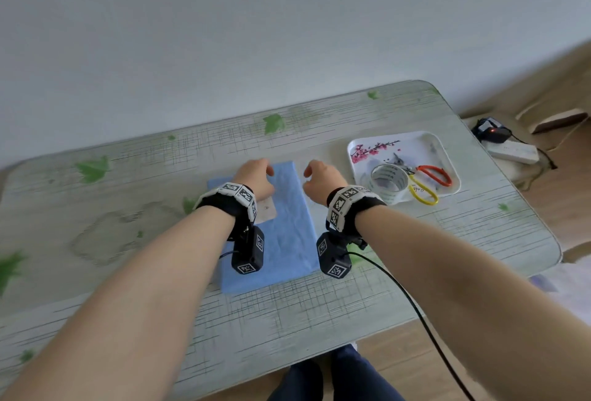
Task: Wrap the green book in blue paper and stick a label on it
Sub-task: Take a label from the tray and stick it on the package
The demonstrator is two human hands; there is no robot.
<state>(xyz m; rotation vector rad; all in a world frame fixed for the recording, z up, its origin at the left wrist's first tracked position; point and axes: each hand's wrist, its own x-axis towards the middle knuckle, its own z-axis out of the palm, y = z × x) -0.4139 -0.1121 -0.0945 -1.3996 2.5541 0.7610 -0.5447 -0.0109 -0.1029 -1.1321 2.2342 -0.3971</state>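
Loosely curled and palm down, the left hand [256, 176] is over the far left of the book [287, 234], gripping nothing. Wrapped in blue, the book lies flat mid-table [128, 176], long axis near to far, far end leaning slightly left, a pale label [268, 211] on it. Just right, the right hand [323, 181] is likewise curled and empty.

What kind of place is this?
Probably a room in someone's home: a table with a leafy cover, a flowery tray holding tape and scissors, and a wooden floor.
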